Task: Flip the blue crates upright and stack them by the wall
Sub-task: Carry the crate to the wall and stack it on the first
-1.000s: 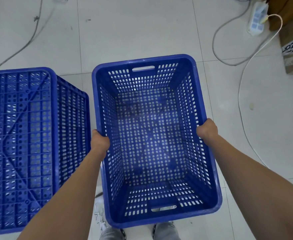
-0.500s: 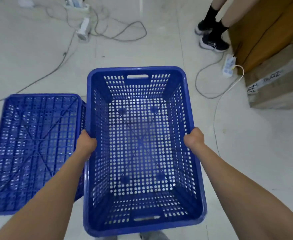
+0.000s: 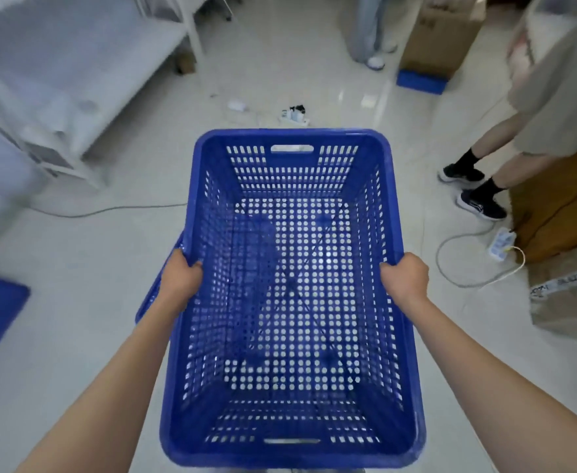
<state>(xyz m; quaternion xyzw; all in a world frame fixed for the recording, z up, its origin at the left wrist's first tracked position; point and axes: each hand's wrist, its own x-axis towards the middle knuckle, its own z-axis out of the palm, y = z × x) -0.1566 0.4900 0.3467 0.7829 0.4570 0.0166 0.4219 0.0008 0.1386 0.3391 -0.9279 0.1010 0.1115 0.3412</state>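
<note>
Both arms reach fwd, roughly parallel. Left hand [image 3: 180,276] clamps the crate [image 3: 290,435] on its left long rim, thumb hooked inside; right hand [image 3: 405,276] grips the right long rim likewise. Crate is upright, open side up, held in the air over the floor [image 3: 86,254], centre frame. Long axis runs away from the person; handle slots at near & far short ends.

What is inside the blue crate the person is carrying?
Nothing: the blue crate is upright and empty, and pale floor shows through its perforated bottom. The left hand and right hand grip its side rims. What lies directly beneath its solid parts is hidden.
</note>
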